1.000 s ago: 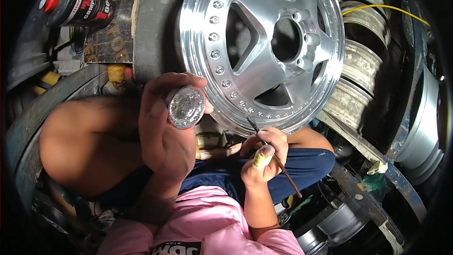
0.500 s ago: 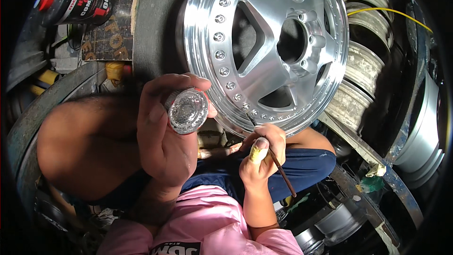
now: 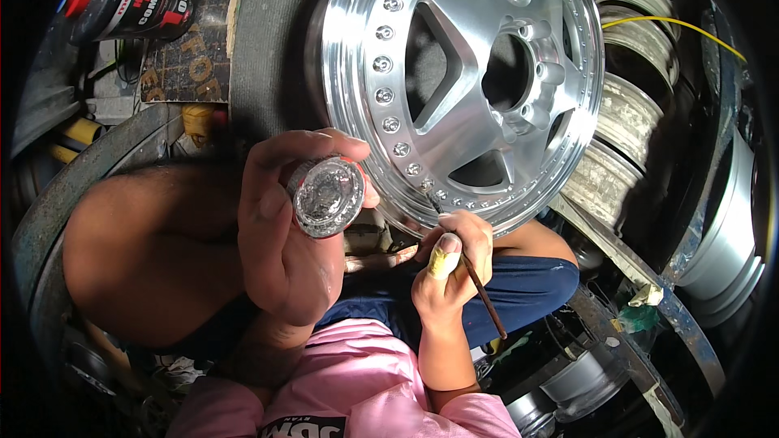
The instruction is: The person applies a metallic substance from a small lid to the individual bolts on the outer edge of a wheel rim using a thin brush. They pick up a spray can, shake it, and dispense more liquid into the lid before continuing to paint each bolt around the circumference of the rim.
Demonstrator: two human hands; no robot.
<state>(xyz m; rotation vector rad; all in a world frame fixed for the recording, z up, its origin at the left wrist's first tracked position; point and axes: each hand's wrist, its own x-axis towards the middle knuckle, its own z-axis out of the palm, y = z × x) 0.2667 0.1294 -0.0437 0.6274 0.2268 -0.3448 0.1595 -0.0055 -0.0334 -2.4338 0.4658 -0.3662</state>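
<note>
A shiny silver alloy wheel with several bolts around its rim stands tilted in front of my knees. My left hand is closed around a small round cap with a red edge and wet-looking silver stuff inside, held up left of the wheel's lower rim. Gripped in my right hand is a thin paintbrush with a brown handle. Its tip meets the row of bolts at the lower left of the rim. Yellow tape wraps my right thumb.
A grey mat lies behind the wheel. On a board at the far left rests a black bottle with a red cap. Dusty wheel barrels are stacked at the right, with a yellow cable above and a metal frame alongside.
My left hand and the cap have shifted slightly right and down. The wheel sits a touch further right. My right hand stays almost in place, the brush tip still at the bolts.
</note>
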